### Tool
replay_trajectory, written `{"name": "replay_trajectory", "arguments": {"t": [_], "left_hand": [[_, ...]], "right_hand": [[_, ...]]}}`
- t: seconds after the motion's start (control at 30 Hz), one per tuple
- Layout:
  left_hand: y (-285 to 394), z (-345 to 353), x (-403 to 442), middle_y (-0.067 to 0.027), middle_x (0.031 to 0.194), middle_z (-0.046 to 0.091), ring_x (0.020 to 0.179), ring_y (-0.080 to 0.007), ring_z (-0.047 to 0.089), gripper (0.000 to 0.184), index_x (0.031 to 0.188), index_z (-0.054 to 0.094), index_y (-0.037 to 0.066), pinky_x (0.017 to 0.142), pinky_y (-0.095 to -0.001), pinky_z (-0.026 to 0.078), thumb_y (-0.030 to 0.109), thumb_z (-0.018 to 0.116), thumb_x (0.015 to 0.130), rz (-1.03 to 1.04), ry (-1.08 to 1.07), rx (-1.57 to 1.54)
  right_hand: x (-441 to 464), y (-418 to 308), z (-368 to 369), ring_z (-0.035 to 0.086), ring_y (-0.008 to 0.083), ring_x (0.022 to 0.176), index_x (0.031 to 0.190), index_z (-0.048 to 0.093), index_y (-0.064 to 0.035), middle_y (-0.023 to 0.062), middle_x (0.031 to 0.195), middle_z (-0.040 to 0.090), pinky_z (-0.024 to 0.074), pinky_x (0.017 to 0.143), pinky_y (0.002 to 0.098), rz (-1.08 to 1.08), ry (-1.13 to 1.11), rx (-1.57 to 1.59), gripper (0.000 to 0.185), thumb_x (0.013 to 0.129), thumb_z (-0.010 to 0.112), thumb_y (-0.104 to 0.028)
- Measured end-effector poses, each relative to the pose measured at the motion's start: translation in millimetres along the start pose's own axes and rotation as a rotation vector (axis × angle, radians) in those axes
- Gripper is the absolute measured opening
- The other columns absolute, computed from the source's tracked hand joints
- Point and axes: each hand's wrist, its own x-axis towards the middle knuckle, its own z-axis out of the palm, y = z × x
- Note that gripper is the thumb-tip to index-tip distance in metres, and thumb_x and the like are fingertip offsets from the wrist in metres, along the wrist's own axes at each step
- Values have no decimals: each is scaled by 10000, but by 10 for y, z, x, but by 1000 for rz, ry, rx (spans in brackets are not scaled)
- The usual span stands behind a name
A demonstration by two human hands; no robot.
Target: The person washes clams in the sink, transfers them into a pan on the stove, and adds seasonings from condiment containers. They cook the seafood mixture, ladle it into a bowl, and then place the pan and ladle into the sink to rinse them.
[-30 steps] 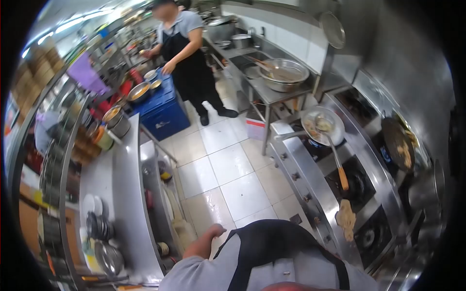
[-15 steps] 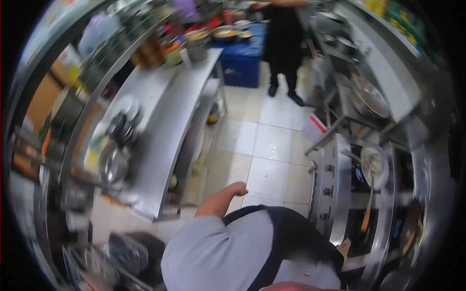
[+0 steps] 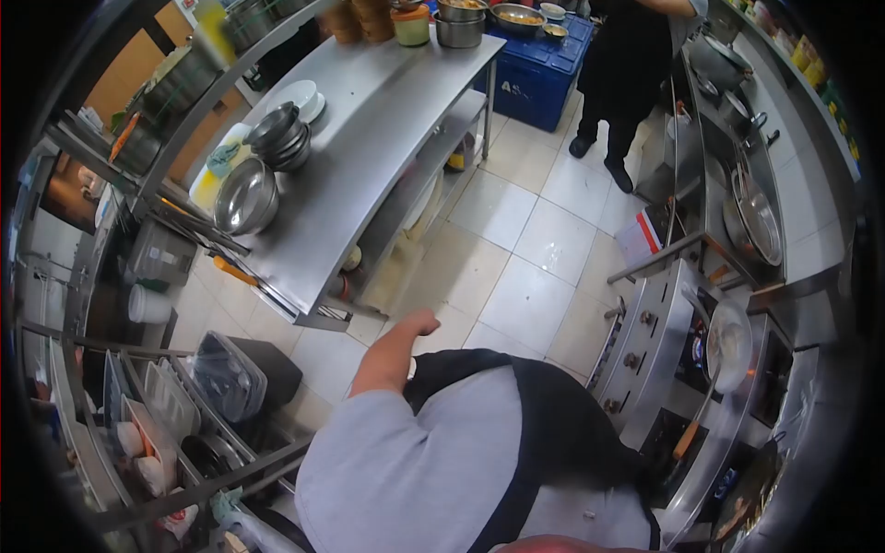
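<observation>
My left hand [image 3: 423, 323] hangs in front of my body over the tiled floor, near the end of the steel table [image 3: 369, 175]. It touches nothing that I can see, and its fingers are hidden beneath it. My right hand is out of sight, behind my dark apron or past my body's edge. On the stove [image 3: 636, 369] at my right, a frying pan [image 3: 735, 336] stands over a burner. A utensil with an orange handle [image 3: 685, 441] rests with its far end in that pan.
Metal bowls [image 3: 247, 195] and white plates [image 3: 300, 97] stand on the table. Beyond it, a blue cooler box [image 3: 535, 78] holds food pans. A person in a black apron [image 3: 627, 64] stands ahead in the aisle. A rack with lidded containers [image 3: 226, 373] is at my lower left.
My view has turned left and down, so the room shifts up and right and looks sharper. My right hand, partly visible before by the stove, has left view. My left hand stays low ahead.
</observation>
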Motion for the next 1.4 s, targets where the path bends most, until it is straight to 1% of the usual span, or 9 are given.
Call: {"name": "replay_trajectory", "arguments": {"t": [0.13,0.23,0.33,0.57,0.63,0.7,0.8,1.07,1.4], "left_hand": [[33,73,-459,-260,1120,667,1050,-405,643,399,999,724,-25,945,-454,496,304,582,824,-72,-35,23],[-8,321,-477,-224,1048,703,1000,-358,669,399,1035,726,7,905,-444,509,345,628,846,79,-30,228],[239,312,-661,-244,1039,694,1014,-392,657,398,982,733,-17,926,-447,505,324,604,822,78,-9,78],[737,144,-211,-192,1110,697,1070,-346,647,401,1055,726,40,949,-434,495,380,644,858,208,-117,267],[951,-75,-108,-210,1128,686,1076,-363,645,425,1038,726,6,942,-452,497,377,611,865,245,-71,286],[1095,-223,61,-207,1145,682,1082,-362,641,423,1060,719,7,945,-450,496,369,617,866,245,30,119],[1253,-382,344,-210,1148,680,1083,-360,640,420,1061,719,8,944,-450,497,368,622,867,302,-38,73],[1214,-660,601,-233,1082,688,1033,-379,652,445,1008,732,1,915,-455,505,394,604,842,392,-46,204],[474,-1483,700,-220,1034,704,930,-360,681,436,974,740,8,887,-449,517,394,558,886,112,-154,241]], "right_hand": [[-114,291,42,671,264,695,851,684,58,195,749,680,511,667,393,-54,13,29,320,814,632,-255],[-226,453,168,665,269,730,896,687,26,180,757,664,494,660,404,3,-2,84,297,832,658,-262],[-354,592,229,662,272,752,919,688,11,173,769,657,486,661,409,71,-18,106,288,841,671,-266],[-497,746,117,664,276,765,918,686,14,178,795,663,490,677,403,151,16,116,289,840,667,-264],[-469,727,65,664,277,769,917,686,15,179,802,665,491,682,401,167,30,113,289,840,666,-263],[-425,644,-8,665,278,773,917,685,16,180,810,667,492,686,399,177,42,105,290,839,665,-263],[-374,544,-108,665,279,779,916,685,17,182,821,669,493,693,397,198,80,103,290,839,663,-262],[331,-306,-335,667,283,795,915,683,20,186,850,676,497,712,390,120,64,67,291,838,659,-260],[825,-1117,-206,669,288,815,913,681,24,192,888,684,502,735,382,-67,30,41,293,836,654,-257]]}}
